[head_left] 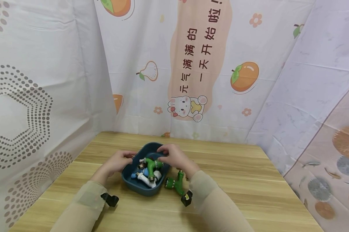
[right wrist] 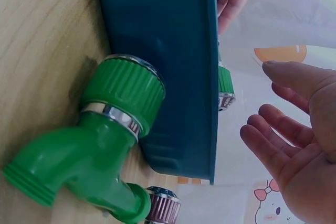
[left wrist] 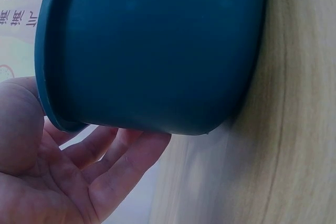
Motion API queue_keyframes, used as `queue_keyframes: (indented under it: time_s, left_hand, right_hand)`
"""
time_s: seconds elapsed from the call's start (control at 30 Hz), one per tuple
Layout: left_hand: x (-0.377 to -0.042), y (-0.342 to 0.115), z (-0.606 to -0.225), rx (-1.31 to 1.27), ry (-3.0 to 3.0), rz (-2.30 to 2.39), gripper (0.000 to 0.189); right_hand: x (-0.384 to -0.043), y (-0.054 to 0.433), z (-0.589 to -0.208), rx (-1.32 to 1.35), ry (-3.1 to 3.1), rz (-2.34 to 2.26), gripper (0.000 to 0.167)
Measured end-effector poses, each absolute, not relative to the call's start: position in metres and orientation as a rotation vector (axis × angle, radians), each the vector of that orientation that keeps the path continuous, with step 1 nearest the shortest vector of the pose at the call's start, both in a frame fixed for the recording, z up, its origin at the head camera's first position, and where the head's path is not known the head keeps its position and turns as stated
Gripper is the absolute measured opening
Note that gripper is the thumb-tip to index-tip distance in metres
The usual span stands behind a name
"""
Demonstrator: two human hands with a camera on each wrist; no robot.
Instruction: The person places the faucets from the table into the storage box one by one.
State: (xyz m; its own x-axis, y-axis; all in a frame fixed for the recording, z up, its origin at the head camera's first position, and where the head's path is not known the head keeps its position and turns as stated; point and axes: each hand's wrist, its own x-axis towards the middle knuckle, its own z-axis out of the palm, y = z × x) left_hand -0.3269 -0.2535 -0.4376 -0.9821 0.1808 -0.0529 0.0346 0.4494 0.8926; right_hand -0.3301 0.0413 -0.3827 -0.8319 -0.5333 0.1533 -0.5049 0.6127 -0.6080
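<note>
A dark blue plastic basin [head_left: 144, 192] stands on the table, holding a green tap [head_left: 151, 168], a white tap [head_left: 145, 179] and a blue piece [head_left: 145, 171] partly under them. My left hand [head_left: 118, 161] grips the basin's left side, thumb at the rim and fingers along the outer wall, as the left wrist view shows. Over the right part of the basin is my right hand [head_left: 175, 157], its thumb and fingers apart with nothing between them. Outside the basin, just right of it, a second green tap [right wrist: 100, 156] lies on the table.
Behind the right wrist, further small parts on the wooden table [head_left: 235, 180] are mostly hidden. Printed curtains [head_left: 151, 103] hang along the table's back and sides. Small black cameras [head_left: 112, 200] sit on both wrists.
</note>
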Motion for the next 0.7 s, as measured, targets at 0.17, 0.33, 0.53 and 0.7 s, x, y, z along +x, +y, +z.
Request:
queue_keyframes:
  time_s: [0.17, 0.33, 0.53, 0.7]
  left_hand:
    - [-0.326, -0.253, -0.437, 0.192, 2.554, 1.565, 0.044]
    - [-0.326, -0.254, -0.437, 0.19, 2.552, 1.564, 0.045]
    - [-0.326, -0.254, -0.437, 0.193, 2.557, 1.559, 0.045]
    - [-0.326, -0.254, -0.437, 0.196, 2.553, 1.564, 0.045]
  right_hand:
    - [-0.331, 0.047, -0.38, -0.94, 2.798, -1.039, 0.03]
    - [-0.332, 0.052, -0.378, -0.962, 2.816, -1.057, 0.03]
    - [-0.333, 0.06, -0.377, -0.927, 2.841, -1.081, 0.031]
    - [-0.331, 0.069, -0.374, -0.911, 2.833, -1.132, 0.033]
